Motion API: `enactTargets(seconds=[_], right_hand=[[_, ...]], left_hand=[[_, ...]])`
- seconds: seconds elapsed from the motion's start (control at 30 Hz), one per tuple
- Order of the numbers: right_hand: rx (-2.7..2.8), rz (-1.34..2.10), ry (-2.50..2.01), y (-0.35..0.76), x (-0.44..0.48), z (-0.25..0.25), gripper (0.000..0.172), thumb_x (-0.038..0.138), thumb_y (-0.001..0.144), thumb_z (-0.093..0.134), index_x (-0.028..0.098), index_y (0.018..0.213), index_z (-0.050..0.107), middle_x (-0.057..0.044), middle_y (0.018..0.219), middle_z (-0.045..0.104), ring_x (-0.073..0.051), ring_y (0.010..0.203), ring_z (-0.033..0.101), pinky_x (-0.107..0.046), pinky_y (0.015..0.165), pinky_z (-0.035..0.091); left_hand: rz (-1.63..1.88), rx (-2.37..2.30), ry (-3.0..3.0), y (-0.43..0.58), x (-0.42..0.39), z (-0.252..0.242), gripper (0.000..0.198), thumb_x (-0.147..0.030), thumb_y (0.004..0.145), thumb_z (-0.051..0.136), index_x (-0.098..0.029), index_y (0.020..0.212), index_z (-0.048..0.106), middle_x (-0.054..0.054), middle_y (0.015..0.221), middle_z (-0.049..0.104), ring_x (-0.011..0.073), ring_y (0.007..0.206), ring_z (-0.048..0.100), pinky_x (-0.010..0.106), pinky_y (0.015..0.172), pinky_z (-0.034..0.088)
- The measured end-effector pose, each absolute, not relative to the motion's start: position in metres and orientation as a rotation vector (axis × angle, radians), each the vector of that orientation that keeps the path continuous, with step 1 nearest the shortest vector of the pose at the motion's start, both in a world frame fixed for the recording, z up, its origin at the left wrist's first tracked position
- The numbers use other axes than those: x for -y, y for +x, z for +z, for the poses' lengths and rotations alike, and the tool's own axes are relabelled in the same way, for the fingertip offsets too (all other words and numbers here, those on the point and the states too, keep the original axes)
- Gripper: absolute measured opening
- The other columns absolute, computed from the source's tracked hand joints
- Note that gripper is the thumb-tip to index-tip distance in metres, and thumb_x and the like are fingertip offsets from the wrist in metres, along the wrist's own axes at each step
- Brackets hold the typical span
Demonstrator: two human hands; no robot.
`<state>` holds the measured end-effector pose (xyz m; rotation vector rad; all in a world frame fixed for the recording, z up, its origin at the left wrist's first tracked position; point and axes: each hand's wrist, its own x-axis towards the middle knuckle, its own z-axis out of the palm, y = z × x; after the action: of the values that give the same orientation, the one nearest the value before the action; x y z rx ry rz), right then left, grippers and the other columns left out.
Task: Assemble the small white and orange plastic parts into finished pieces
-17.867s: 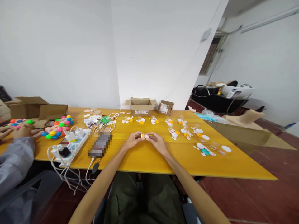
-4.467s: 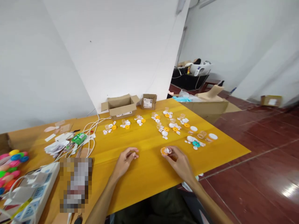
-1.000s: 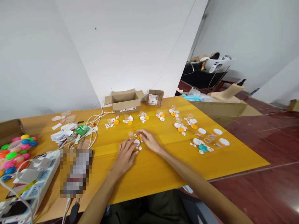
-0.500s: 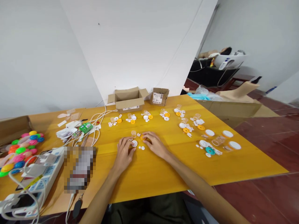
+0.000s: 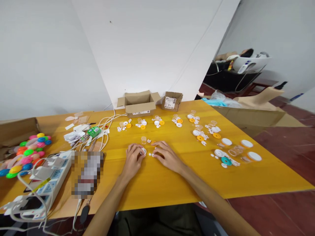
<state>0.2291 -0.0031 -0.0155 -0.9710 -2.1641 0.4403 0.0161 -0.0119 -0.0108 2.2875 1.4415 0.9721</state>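
My left hand rests on the table with its thumb and fingers closed around a white round cap. My right hand lies to the right, thumb and fingers apart, with its tips beside a small white disc. A second small disc is just left of that one. The upper fingers of my right hand partly cover a yellow-orange ring. Beyond the hands stand a clear plastic cup and a small white cut-out piece.
Similar sets of cups, caps and rings lie along the back and right, one with a teal ring. Lidded clear jars are at right. Two cardboard boxes stand behind. Cables, a power strip and colourful balloon-like pieces fill the left.
My right hand has shifted from the yellow-orange ring toward the near small white disc. My left hand stays at the white cap, fingers more closed around it. The view has shifted slightly.
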Motion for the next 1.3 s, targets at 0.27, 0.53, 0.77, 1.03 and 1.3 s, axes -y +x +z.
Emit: enactTargets(seconds=[0.27, 0.53, 0.77, 1.03, 1.3], right_hand=[[2.010, 0.549, -0.977, 0.230, 0.000, -0.018, 0.012, 0.023, 0.093, 0.054, 0.026, 0.091, 0.066, -0.007, 0.113, 0.066, -0.023, 0.110, 0.060, -0.046, 0.098, 0.046], [1.936, 0.580, -0.989, 0.230, 0.000, -0.017, 0.016, 0.024, 0.095, 0.050, 0.025, 0.091, 0.065, -0.007, 0.107, 0.067, -0.022, 0.106, 0.062, -0.043, 0.095, 0.047], [2.065, 0.554, -0.930, 0.229, 0.001, -0.018, 0.016, 0.023, 0.094, 0.052, 0.024, 0.084, 0.064, -0.007, 0.109, 0.067, -0.022, 0.105, 0.060, -0.041, 0.092, 0.049], [1.766, 0.718, -1.075, 0.230, 0.000, -0.018, 0.019, 0.035, 0.095, 0.048, 0.024, 0.085, 0.060, -0.002, 0.082, 0.068, -0.018, 0.075, 0.063, -0.031, 0.074, 0.052], [1.769, 0.694, -1.130, 0.233, -0.002, -0.023, 0.022, 0.038, 0.096, 0.045, 0.025, 0.084, 0.059, -0.001, 0.080, 0.067, -0.019, 0.072, 0.061, -0.031, 0.071, 0.050]], left_hand=[[0.970, -1.527, 2.224, 0.016, 0.013, -0.013, 0.028, -0.017, 0.079, 0.066, -0.026, 0.104, 0.057, 0.006, 0.110, 0.062, 0.0270, 0.108, 0.053, 0.043, 0.092, 0.042], [0.990, -1.659, 2.244, 0.016, 0.013, -0.014, 0.025, -0.022, 0.075, 0.071, -0.026, 0.097, 0.061, 0.007, 0.114, 0.057, 0.0286, 0.110, 0.050, 0.045, 0.092, 0.043], [1.047, -1.615, 2.236, 0.015, 0.013, -0.014, 0.021, -0.021, 0.076, 0.069, -0.025, 0.095, 0.062, 0.007, 0.112, 0.058, 0.0271, 0.108, 0.051, 0.044, 0.093, 0.044], [1.344, -1.652, 2.068, 0.008, 0.013, 0.000, 0.017, -0.029, 0.083, 0.065, -0.025, 0.098, 0.058, 0.005, 0.102, 0.061, 0.0251, 0.103, 0.056, 0.042, 0.093, 0.045], [1.542, -1.808, 1.754, -0.012, 0.008, 0.002, 0.024, -0.040, 0.083, 0.064, -0.023, 0.099, 0.060, 0.004, 0.099, 0.066, 0.0218, 0.096, 0.061, 0.034, 0.082, 0.048]])
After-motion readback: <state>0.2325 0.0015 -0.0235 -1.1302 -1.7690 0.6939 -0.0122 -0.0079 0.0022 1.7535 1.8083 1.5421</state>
